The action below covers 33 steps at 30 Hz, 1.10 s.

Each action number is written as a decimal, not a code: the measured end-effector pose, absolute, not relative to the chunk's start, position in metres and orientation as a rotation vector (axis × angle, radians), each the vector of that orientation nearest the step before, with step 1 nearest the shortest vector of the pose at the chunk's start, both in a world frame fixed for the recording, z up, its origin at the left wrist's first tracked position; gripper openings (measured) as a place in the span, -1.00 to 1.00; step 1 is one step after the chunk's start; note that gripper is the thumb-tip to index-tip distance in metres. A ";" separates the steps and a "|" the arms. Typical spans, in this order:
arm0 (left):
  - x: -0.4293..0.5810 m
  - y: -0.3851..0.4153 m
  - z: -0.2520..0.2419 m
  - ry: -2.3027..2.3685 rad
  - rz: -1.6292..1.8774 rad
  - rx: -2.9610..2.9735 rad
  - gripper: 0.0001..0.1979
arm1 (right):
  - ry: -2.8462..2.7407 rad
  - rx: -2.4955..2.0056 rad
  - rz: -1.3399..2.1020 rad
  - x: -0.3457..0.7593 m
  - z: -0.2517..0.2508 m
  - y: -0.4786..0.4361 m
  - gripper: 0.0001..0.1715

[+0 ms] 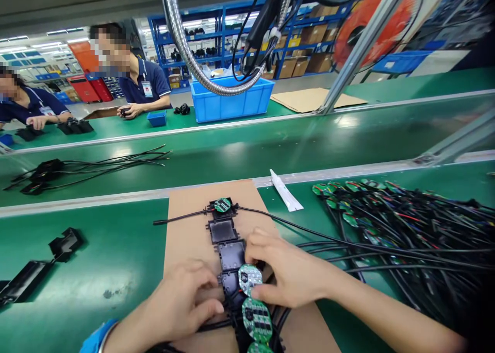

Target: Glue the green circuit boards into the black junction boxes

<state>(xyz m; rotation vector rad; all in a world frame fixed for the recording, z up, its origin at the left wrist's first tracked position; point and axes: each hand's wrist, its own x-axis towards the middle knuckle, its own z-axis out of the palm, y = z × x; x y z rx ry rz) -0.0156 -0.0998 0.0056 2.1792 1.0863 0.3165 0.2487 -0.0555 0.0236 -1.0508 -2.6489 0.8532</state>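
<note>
Hands on a strip of black housings, head view.
Head view: left hand (185,304) grip clamped on the near end of the housing strip (228,245), which lies lengthwise on a cardboard sheet (189,224) on the green tabletop (116,255). Right hand (286,273) grip pinched on the round green board (249,278), which sits on a housing mid-strip, between both hands. Far board (223,204) with black cable at the strip's far end. Pile of wired boards (386,224) to the right, white tube (285,190) just beyond the sheet. Two co-workers sit across the line near a blue bin (232,103).
</note>
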 end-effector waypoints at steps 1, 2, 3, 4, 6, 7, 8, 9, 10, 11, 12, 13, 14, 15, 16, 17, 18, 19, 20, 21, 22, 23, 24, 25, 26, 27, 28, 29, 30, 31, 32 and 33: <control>-0.012 -0.106 0.005 1.068 0.298 2.125 -0.93 | -2.646 -1.068 0.882 0.247 0.024 -0.063 -0.67; -0.010 -0.111 0.005 1.056 0.288 2.090 -0.95 | -2.636 -1.064 0.892 0.246 0.023 -0.068 -0.69; -0.008 -0.114 0.004 1.043 0.279 2.066 -0.95 | -2.631 -1.035 0.887 0.244 0.022 -0.071 -0.72; -0.008 -0.116 0.004 1.034 0.275 2.048 -0.95 | -2.634 -0.994 0.881 0.243 0.022 -0.072 -0.74; -0.009 -0.115 0.005 1.067 0.289 2.009 -0.94 | -2.618 -0.938 0.881 0.244 0.024 -0.071 -0.75; -0.012 -0.112 0.005 1.118 0.311 1.989 -0.94 | -2.586 -0.938 0.904 0.245 0.026 -0.068 -0.75; -0.015 -0.108 0.006 1.190 0.345 1.977 -0.92 | -2.538 -0.957 0.946 0.248 0.027 -0.064 -0.75; -0.018 -0.102 0.008 1.273 0.387 1.985 -0.89 | -2.482 -0.993 0.995 0.250 0.029 -0.058 -0.73; -0.021 -0.095 0.009 1.359 0.432 2.014 -0.87 | -2.428 -1.039 1.041 0.253 0.030 -0.051 -0.71; -0.025 -0.087 0.009 1.437 0.469 2.065 -0.85 | -2.387 -1.084 1.071 0.255 0.029 -0.043 -0.68; -0.027 -0.079 0.009 1.501 0.488 2.140 -0.84 | -2.363 -1.126 1.076 0.257 0.027 -0.035 -0.68; -0.029 -0.071 0.008 1.550 0.486 2.225 -0.83 | -2.363 -1.160 1.047 0.258 0.023 -0.027 -0.73; -0.030 -0.064 0.006 1.582 0.468 2.303 -0.82 | -2.384 -1.177 0.972 0.259 0.017 -0.020 -0.80; -0.031 -0.059 0.003 1.601 0.441 2.365 -0.81 | -2.414 -1.180 0.867 0.258 0.011 -0.015 -0.87; -0.031 -0.055 -0.001 1.615 0.414 2.412 -0.81 | -2.440 -1.171 0.752 0.257 0.003 -0.011 -0.91; -0.030 -0.052 -0.005 1.627 0.393 2.442 -0.80 | -2.458 -1.156 0.646 0.256 -0.004 -0.008 -0.90; -0.030 -0.051 -0.009 1.642 0.378 2.458 -0.79 | -2.463 -1.142 0.568 0.254 -0.011 -0.006 -0.87; -0.029 -0.051 -0.013 1.660 0.368 2.467 -0.78 | -2.458 -1.134 0.516 0.253 -0.018 -0.005 -0.84; -0.029 -0.051 -0.016 1.679 0.356 2.479 -0.77 | -2.449 -1.130 0.479 0.251 -0.024 -0.004 -0.81; -0.029 -0.051 -0.018 1.695 0.343 2.492 -0.76 | -2.445 -1.127 0.443 0.250 -0.028 -0.004 -0.79; -0.030 -0.051 -0.019 1.704 0.328 2.505 -0.75 | -2.449 -1.120 0.395 0.249 -0.031 -0.003 -0.78; -0.031 -0.050 -0.020 1.706 0.310 2.518 -0.75 | -2.461 -1.110 0.349 0.249 -0.033 -0.003 -0.77; -0.031 -0.050 -0.019 1.701 0.300 2.531 -0.75 | -2.473 -1.102 0.307 0.248 -0.033 -0.003 -0.77; -0.032 -0.051 -0.017 1.693 0.305 2.541 -0.77 | -2.479 -1.099 0.270 0.249 -0.031 -0.005 -0.77; -0.032 -0.054 -0.015 1.681 0.335 2.544 -0.77 | -2.473 -1.094 0.244 0.249 -0.027 -0.008 -0.77; -0.032 -0.057 -0.011 1.653 0.385 2.539 -0.78 | -2.462 -1.080 0.234 0.250 -0.022 -0.013 -0.76; -0.030 -0.063 -0.007 1.594 0.443 2.519 -0.78 | -2.456 -1.051 0.252 0.251 -0.015 -0.021 -0.76; -0.029 -0.071 -0.002 1.492 0.481 2.481 -0.80 | -2.458 -1.011 0.301 0.251 -0.008 -0.031 -0.77; -0.026 -0.079 0.003 1.361 0.487 2.422 -0.82 | -2.472 -0.970 0.378 0.252 -0.001 -0.042 -0.79; -0.023 -0.089 0.006 1.215 0.455 2.351 -0.86 | -2.494 -0.935 0.474 0.253 0.006 -0.053 -0.79; -0.019 -0.098 0.009 1.086 0.402 2.283 -0.88 | -2.519 -0.920 0.570 0.254 0.012 -0.064 -0.79; -0.016 -0.107 0.011 1.002 0.347 2.231 -0.88 | -2.543 -0.929 0.649 0.254 0.017 -0.074 -0.78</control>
